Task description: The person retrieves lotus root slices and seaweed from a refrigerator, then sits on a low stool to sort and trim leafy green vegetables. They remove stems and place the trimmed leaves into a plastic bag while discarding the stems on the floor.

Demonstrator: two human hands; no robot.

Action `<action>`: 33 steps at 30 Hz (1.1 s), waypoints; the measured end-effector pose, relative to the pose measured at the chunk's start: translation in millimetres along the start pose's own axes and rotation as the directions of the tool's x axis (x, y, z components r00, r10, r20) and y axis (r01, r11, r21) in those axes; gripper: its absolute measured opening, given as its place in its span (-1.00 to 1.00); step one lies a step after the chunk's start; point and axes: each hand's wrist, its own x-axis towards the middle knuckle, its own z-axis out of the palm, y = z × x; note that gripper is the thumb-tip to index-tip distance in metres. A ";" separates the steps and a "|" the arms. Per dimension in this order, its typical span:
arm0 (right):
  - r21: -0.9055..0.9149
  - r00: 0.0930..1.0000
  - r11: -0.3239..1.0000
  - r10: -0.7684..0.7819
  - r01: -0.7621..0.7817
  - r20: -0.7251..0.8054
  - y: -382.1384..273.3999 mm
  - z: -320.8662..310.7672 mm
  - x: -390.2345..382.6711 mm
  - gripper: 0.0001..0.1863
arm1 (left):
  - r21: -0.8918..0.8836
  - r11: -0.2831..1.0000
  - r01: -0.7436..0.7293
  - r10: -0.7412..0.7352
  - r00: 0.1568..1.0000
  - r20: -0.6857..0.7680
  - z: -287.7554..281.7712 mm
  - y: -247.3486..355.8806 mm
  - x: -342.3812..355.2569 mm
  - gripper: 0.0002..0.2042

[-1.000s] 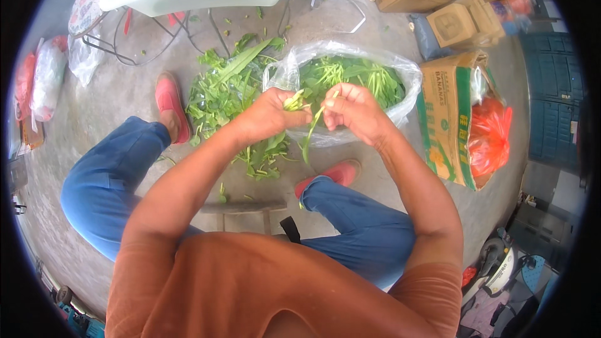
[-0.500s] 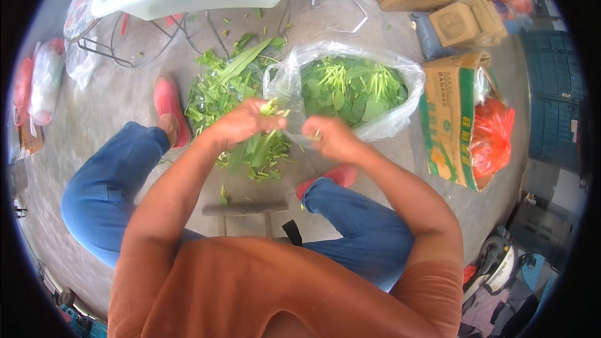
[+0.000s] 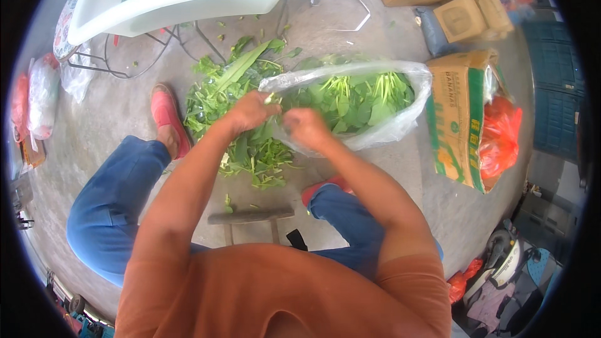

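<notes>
My left hand (image 3: 252, 111) is closed around leafy green stems (image 3: 270, 98), whose pale ends show above the fingers. Just to its right, my right hand (image 3: 307, 128) has its fingers curled in, slightly blurred, and what they hold is hidden. Both hands meet over the left edge of a clear plastic bag (image 3: 391, 140). Inside the bag lie bunched leafy greens (image 3: 350, 103) with light stems. A loose heap of leaves and stems (image 3: 216, 87) covers the floor under and left of my left hand.
A white plastic tub (image 3: 188, 1) with large leaves stands at the far left on a wire-legged stand. On the right sits a cardboard box (image 3: 449, 119) holding a red plastic bag (image 3: 501, 134). More cartons (image 3: 460, 20) are behind it. A wooden stool (image 3: 250, 217) is near my knees.
My right hand has moved left, close beside my left hand. The left hand has shifted slightly up, still holding the greens. The bag's near-left side now lies lower and wider.
</notes>
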 end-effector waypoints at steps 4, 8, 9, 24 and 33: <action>-0.355 0.952 0.934 -0.134 0.028 -0.275 13.2 -19.5 22.6 -0.81 | 0.330 0.937 -0.111 0.175 0.970 -0.170 -2.6 -12.4 9.7 -0.55; -0.527 0.973 0.850 -0.107 -0.018 -0.207 -7.1 -4.4 38.4 -0.67 | 0.455 0.890 -0.039 0.153 0.964 -0.217 -4.2 -7.9 -0.4 -0.54; -0.579 0.983 0.812 -0.041 -0.071 -0.179 -14.8 0.8 41.9 -0.62 | 0.460 0.887 -0.037 0.151 0.965 -0.214 -4.8 -4.6 -3.5 -0.55; -0.231 0.950 0.973 -0.096 0.026 -0.296 1.8 -124.4 -37.4 -0.71 | 0.457 0.865 -0.209 0.334 0.919 -0.210 14.7 -3.6 -17.0 -0.62; -0.500 0.902 0.837 -0.017 -0.224 -0.432 33.3 -189.3 -42.4 -0.66 | 0.032 0.993 -0.110 0.112 0.991 -0.078 35.5 20.2 -26.3 -0.71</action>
